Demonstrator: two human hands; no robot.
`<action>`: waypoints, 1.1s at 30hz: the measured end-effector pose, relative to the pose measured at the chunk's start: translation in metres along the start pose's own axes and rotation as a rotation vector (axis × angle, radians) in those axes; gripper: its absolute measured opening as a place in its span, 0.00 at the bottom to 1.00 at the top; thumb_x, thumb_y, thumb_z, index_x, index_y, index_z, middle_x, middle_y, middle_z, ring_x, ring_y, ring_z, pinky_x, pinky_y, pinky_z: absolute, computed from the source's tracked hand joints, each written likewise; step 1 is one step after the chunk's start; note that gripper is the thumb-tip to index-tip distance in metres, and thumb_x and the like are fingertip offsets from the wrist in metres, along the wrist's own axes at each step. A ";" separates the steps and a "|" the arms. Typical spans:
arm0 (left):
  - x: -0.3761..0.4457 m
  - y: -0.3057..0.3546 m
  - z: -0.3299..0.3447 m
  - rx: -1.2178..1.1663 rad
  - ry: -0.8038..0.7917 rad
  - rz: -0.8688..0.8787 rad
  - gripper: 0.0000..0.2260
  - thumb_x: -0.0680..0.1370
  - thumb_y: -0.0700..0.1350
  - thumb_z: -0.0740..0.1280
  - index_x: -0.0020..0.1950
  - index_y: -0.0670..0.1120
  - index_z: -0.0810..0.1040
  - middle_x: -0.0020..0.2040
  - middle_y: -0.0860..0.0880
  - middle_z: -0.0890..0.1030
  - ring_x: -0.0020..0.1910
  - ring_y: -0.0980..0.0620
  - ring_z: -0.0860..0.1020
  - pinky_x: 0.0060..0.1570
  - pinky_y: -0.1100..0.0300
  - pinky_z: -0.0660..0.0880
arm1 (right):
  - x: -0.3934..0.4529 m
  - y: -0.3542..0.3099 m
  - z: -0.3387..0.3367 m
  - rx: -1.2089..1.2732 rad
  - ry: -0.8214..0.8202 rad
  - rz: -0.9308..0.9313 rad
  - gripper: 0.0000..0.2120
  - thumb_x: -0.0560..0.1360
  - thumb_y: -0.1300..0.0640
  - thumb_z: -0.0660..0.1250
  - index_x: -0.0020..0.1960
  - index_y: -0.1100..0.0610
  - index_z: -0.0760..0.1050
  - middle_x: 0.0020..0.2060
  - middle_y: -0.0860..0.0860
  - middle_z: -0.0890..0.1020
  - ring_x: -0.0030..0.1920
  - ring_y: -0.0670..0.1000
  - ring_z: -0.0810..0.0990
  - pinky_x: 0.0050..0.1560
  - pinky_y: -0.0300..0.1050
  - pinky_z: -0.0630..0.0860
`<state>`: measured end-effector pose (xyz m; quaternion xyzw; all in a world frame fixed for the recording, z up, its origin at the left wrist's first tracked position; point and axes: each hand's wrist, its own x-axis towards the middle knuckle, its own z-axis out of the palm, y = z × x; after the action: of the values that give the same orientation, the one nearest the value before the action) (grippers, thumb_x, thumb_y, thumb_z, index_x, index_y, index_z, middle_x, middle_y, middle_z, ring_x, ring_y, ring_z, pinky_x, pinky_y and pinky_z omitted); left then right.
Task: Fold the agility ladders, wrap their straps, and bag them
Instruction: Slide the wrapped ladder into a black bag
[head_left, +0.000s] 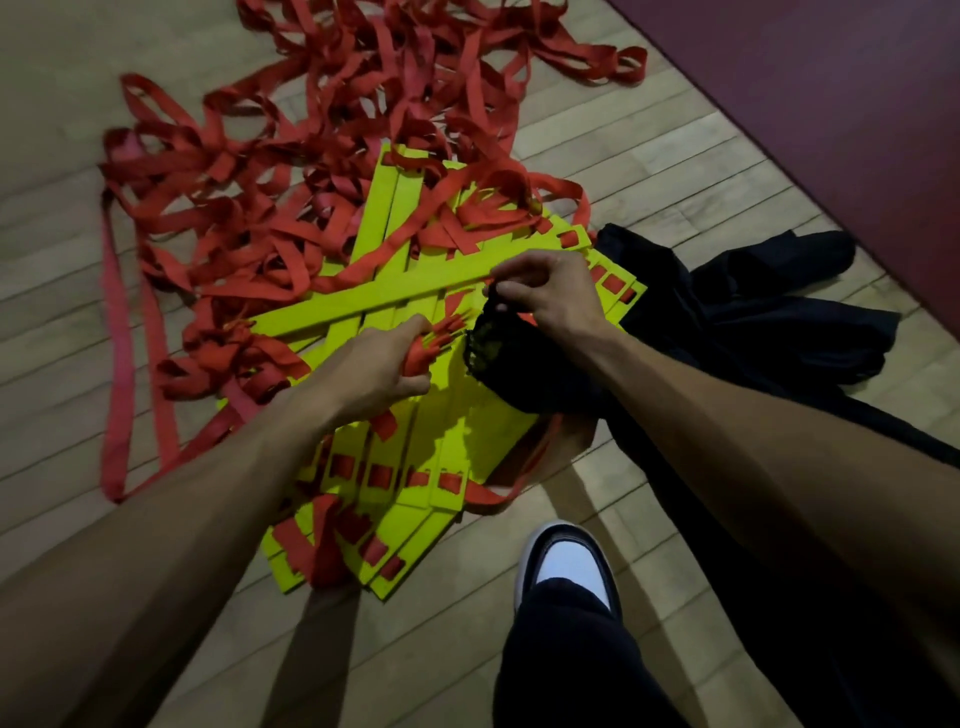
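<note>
The left hand (371, 371) is curled tight around a bunched handful of red webbing strap ends (434, 343); thumb and fingers close over the bundle, and the free ends stick out past the knuckles toward the right. The right hand (545, 291) is curled too, its fingertips pinching the rim of a black mesh drawstring bag (493, 348) and lifting that edge so the mouth stands open just beside the strap ends. The rest of the bag hangs down under the right wrist.

Both hands work directly above a loose stack of flat yellow plastic ladder rungs (415, 447) lying on the pale wooden plank floor (649, 171). Most rungs lie roughly side by side, fanned out, with short lengths of red strap threaded through slots at their ends; one rung lies crosswise over the others just above the hands. Behind the stack, a large tangle of loose red webbing straps (291, 156) spreads across the floor to the left and toward the far edge, with one long strap trailing down the left side.

To the right of the rungs lies a crumpled heap of dark fabric (753, 322). A black and white shoe (569, 561) and a dark trouser leg (571, 654) show near the lower edge. A dark red mat (831, 93) covers the upper right corner.
</note>
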<state>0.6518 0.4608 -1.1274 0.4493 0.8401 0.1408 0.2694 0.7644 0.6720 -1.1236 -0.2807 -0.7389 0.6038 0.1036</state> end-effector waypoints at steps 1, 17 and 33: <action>-0.002 -0.006 0.002 -0.009 -0.013 -0.005 0.20 0.76 0.49 0.73 0.62 0.53 0.66 0.42 0.44 0.78 0.37 0.42 0.78 0.34 0.51 0.75 | 0.005 -0.001 0.001 -0.069 -0.068 0.005 0.10 0.74 0.68 0.72 0.54 0.61 0.81 0.47 0.59 0.85 0.48 0.54 0.85 0.51 0.52 0.82; -0.022 -0.033 0.016 0.144 -0.114 -0.063 0.22 0.79 0.51 0.70 0.67 0.52 0.63 0.42 0.48 0.74 0.41 0.43 0.76 0.36 0.52 0.69 | -0.061 0.048 0.048 -1.150 -0.409 -0.427 0.19 0.83 0.58 0.60 0.72 0.50 0.64 0.53 0.56 0.66 0.45 0.54 0.63 0.42 0.50 0.61; -0.039 -0.039 -0.013 -0.016 -0.104 0.070 0.34 0.75 0.49 0.72 0.76 0.63 0.59 0.41 0.49 0.80 0.37 0.50 0.78 0.39 0.47 0.76 | -0.089 0.023 0.072 -0.554 -0.100 -0.475 0.08 0.72 0.69 0.65 0.49 0.60 0.76 0.46 0.55 0.77 0.43 0.59 0.78 0.37 0.57 0.76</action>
<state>0.6352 0.4066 -1.1227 0.4830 0.8076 0.1333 0.3110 0.8089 0.5665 -1.1463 -0.0890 -0.9230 0.3530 0.1248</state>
